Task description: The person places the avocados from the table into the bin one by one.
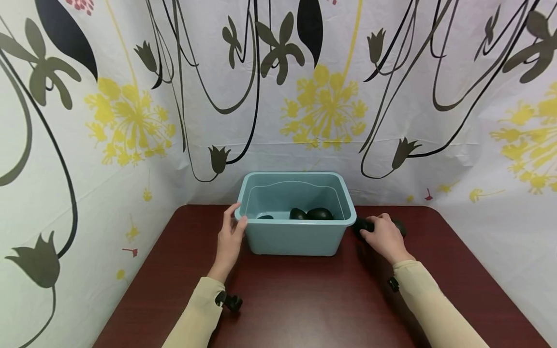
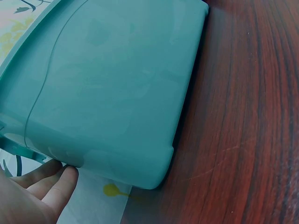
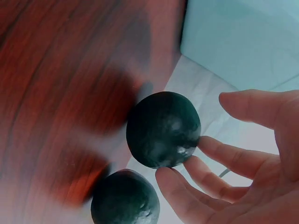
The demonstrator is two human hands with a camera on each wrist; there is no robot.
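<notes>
On the table stands a light blue plastic bin (image 1: 293, 238). My left hand (image 1: 229, 241) grips its front left corner, with fingertips just under the rim in the left wrist view. Dark green avocados (image 1: 319, 213) lie inside the bin, partly hidden by its front wall. Right of the bin, my right hand (image 1: 385, 238) reaches over two more. In the right wrist view its fingertips are right at the nearer-to-bin avocado (image 3: 163, 129), while the thumb stands away from it. The other avocado (image 3: 125, 198) lies beside it, cut by the frame edge.
The dark red wood-grain table (image 1: 300, 299) runs back to a white patterned curtain (image 1: 278, 125) close behind the bin. More of that cloth hangs along the left and right sides. A small black camera (image 1: 232, 303) is strapped to the left wrist.
</notes>
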